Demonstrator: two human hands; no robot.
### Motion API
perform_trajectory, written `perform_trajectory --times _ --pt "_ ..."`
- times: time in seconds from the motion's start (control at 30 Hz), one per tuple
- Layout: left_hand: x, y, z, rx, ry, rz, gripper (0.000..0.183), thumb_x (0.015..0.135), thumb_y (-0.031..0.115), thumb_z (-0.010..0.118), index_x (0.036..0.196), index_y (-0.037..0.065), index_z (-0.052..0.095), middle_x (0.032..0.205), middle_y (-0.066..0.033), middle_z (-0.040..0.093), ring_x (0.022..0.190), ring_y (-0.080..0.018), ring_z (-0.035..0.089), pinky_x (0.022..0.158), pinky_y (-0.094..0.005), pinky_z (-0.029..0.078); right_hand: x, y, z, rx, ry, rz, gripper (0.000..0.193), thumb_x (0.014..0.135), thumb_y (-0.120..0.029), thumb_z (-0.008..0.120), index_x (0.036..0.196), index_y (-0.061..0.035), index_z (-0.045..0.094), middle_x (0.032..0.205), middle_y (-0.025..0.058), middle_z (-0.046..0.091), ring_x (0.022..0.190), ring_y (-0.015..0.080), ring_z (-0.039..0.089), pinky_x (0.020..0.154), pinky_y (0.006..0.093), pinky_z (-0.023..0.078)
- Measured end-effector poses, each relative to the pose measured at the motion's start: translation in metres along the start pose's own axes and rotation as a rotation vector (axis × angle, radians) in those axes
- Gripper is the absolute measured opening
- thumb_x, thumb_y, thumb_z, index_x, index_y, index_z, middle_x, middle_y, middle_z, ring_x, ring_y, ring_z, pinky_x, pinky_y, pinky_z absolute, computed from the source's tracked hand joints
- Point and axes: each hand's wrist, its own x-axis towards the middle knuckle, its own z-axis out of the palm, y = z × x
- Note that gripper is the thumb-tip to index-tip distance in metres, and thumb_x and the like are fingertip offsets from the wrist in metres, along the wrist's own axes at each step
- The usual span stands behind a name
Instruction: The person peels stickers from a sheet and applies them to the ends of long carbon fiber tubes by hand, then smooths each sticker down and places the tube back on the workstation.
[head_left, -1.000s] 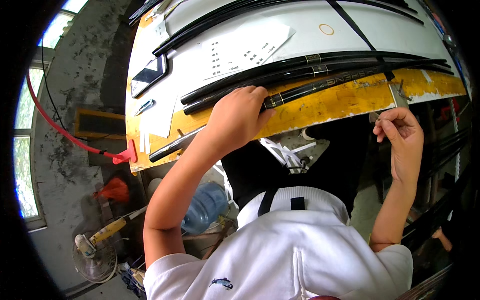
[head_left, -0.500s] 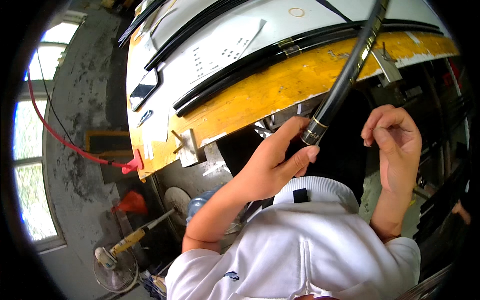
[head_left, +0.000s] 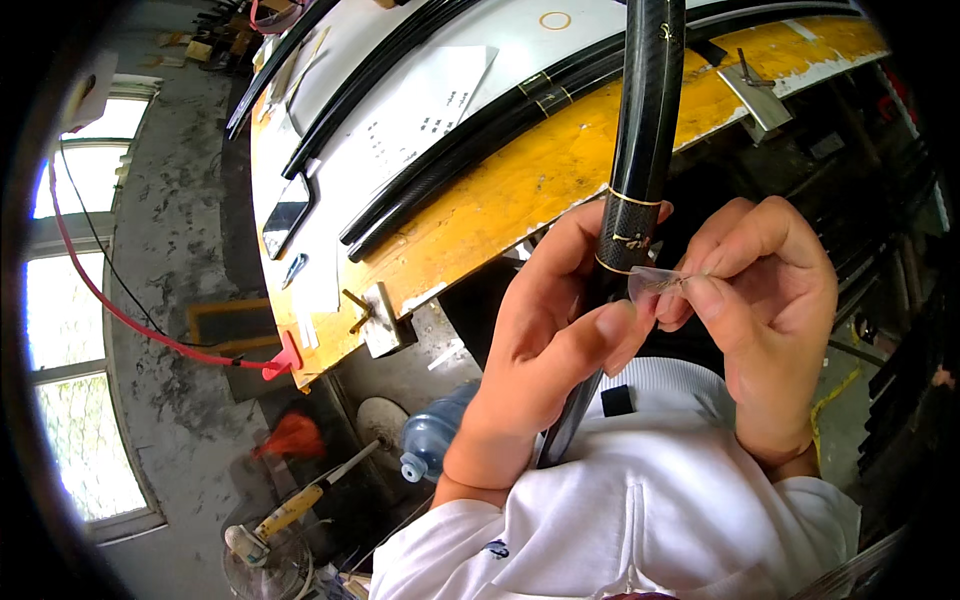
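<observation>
A thick black carbon-weave rod [head_left: 647,110] with thin gold rings and gold markings rises in front of me, leaning slightly. My left hand [head_left: 560,320] wraps round it near a gold ring, fingers behind it and thumb in front. The rod's thinner-looking lower part shows below that hand, against my shirt. My right hand [head_left: 765,290] pinches a small piece of clear film [head_left: 655,282] with fine gold marks between thumb and forefinger. The film's free end reaches the left fingertips beside the rod; whether they grip it I cannot tell.
On the yellow-edged table [head_left: 560,165] lie more black rods [head_left: 450,170], a white paper sheet [head_left: 440,90] and a dark phone-like device [head_left: 288,218]. Metal clamps [head_left: 380,318] hang on its edge. A blue water bottle [head_left: 435,435] and a fan [head_left: 265,560] stand lower left.
The rod has come more upright, with more of it now below my left hand. My right hand has moved left to the rod, and clear film now shows in its fingers.
</observation>
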Motion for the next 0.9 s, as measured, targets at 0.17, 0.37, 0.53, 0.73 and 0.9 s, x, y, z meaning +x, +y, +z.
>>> perform_trajectory --times 0.17,0.37,0.53,0.73,0.9 --pt "-0.007 -0.001 0.009 -0.117 0.054 0.036 0.073 0.085 0.035 0.065 0.137 -0.005 0.036 0.109 -0.0066 0.054 0.094 -0.0111 0.051 0.087 -0.0248 0.04 0.003 0.001 0.01 -0.074 -0.076 -0.112 0.015 0.084 0.005 0.056 0.091 -0.0029 0.045 0.085 0.01 0.052 0.063 0.011 0.058 0.054 0.0204 0.049" --pt "-0.013 0.0 0.015 -0.017 0.169 0.027 0.064 0.091 0.033 0.059 0.136 -0.006 0.037 0.096 -0.0026 0.055 0.077 -0.0059 0.048 0.068 -0.0198 0.039 0.005 0.005 0.014 -0.172 -0.101 -0.177 0.016 0.085 0.004 0.055 0.092 -0.0038 0.043 0.085 0.0095 0.051 0.063 0.0097 0.059 0.051 0.0188 0.048" --pt "-0.015 0.002 0.012 0.088 0.157 0.062 0.057 0.096 0.03 0.05 0.139 -0.006 0.036 0.087 -0.0011 0.055 0.065 -0.003 0.042 0.056 -0.0167 0.033 0.003 0.007 0.018 -0.225 -0.071 -0.175 0.015 0.086 0.003 0.054 0.092 -0.0032 0.041 0.084 0.0097 0.05 0.059 0.0103 0.059 0.047 0.0189 0.047" --pt "-0.016 -0.002 0.01 0.076 0.155 0.116 0.057 0.098 0.03 0.047 0.14 -0.006 0.036 0.086 -0.0017 0.055 0.066 -0.0036 0.043 0.058 -0.0172 0.034 0.003 0.008 0.021 -0.233 -0.049 -0.182 0.015 0.086 0.001 0.054 0.092 -0.0024 0.04 0.084 0.0104 0.05 0.056 0.0113 0.06 0.044 0.0193 0.046" --pt "-0.014 -0.005 0.008 0.065 0.141 0.139 0.056 0.098 0.03 0.047 0.139 -0.007 0.037 0.086 -0.0017 0.056 0.066 -0.0035 0.043 0.059 -0.0172 0.034 -0.001 0.022 0.028 -0.191 0.049 -0.263 0.015 0.086 0.0 0.054 0.092 -0.0025 0.04 0.083 0.0106 0.05 0.053 0.0107 0.057 0.042 0.0195 0.045"
